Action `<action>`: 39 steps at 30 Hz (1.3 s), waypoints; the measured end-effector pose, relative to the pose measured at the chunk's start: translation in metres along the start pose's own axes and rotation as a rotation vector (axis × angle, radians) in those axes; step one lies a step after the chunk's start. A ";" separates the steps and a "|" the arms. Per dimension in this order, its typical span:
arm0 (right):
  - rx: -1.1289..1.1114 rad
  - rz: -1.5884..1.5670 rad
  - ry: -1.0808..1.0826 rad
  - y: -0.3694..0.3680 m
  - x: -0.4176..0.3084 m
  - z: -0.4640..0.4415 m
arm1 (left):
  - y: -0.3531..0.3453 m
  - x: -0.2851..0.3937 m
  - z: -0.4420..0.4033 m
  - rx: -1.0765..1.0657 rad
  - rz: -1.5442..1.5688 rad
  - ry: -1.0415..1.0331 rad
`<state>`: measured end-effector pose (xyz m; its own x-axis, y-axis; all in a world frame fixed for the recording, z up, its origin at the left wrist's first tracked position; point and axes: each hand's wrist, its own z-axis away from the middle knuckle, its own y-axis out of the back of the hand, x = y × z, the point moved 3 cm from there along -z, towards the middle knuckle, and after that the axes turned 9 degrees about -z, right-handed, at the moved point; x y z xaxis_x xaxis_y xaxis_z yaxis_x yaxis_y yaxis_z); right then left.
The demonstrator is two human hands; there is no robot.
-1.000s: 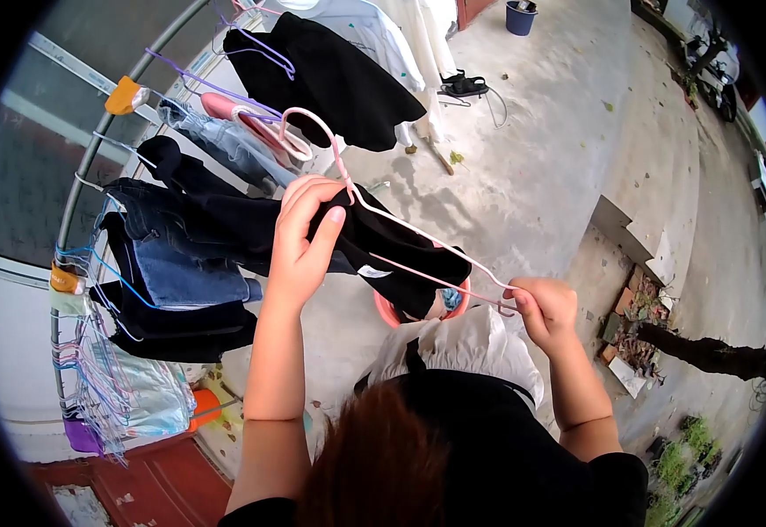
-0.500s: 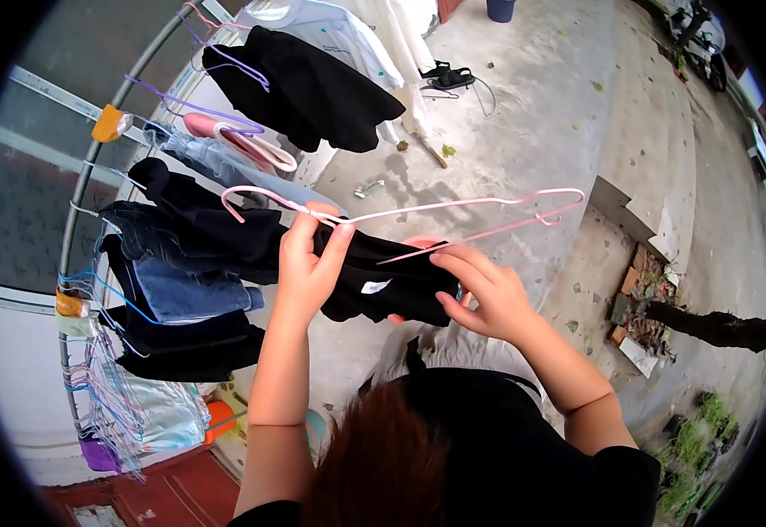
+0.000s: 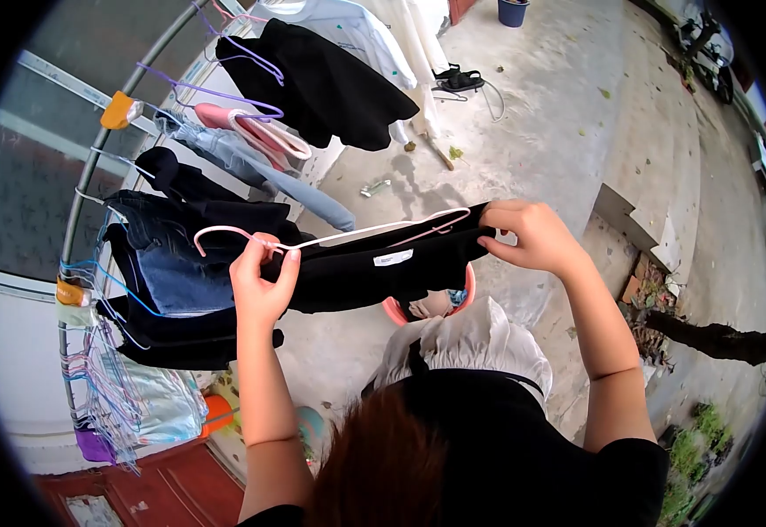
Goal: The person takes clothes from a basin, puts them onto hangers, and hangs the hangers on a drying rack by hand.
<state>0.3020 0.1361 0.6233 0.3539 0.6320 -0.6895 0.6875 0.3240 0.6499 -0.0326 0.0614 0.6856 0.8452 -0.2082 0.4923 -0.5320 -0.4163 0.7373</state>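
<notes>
My left hand (image 3: pixel 264 274) is closed around the neck of a pink wire clothes hanger (image 3: pixel 374 230), its hook pointing left. A black garment (image 3: pixel 357 277) with a white label (image 3: pixel 393 257) stretches between my hands. The hanger's right end lies inside the garment's upper edge. My right hand (image 3: pixel 531 235) pinches the garment's right corner, just past the hanger's end. Whether the fingers of my left hand also hold the cloth, I cannot tell.
A curved metal rack (image 3: pixel 93 158) on the left bears hung clothes, purple hangers (image 3: pixel 216 98) and a bunch of spare hangers (image 3: pixel 111 386). Below the garment stands a pink basin (image 3: pixel 466 307) with clothes in it. Black sandals (image 3: pixel 459 79) lie on the concrete floor.
My right hand has moved up and right, drawing the black garment's edge over the hanger's right end. My left hand has shifted left and down with the hanger. More of the basin shows.
</notes>
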 end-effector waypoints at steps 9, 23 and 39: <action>0.070 -0.118 0.214 -0.003 -0.036 -0.037 | -0.025 0.009 0.015 -0.085 -0.054 0.046; 0.419 -0.226 0.196 -0.016 -0.049 -0.038 | -0.051 -0.010 0.044 -0.040 0.339 0.224; -0.134 -0.531 -0.588 -0.123 0.108 0.019 | -0.031 0.002 0.056 -0.008 0.449 0.204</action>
<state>0.2673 0.1509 0.4629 0.3032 -0.0925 -0.9484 0.7889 0.5826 0.1954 -0.0116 0.0245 0.6372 0.5055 -0.1878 0.8421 -0.8425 -0.3179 0.4349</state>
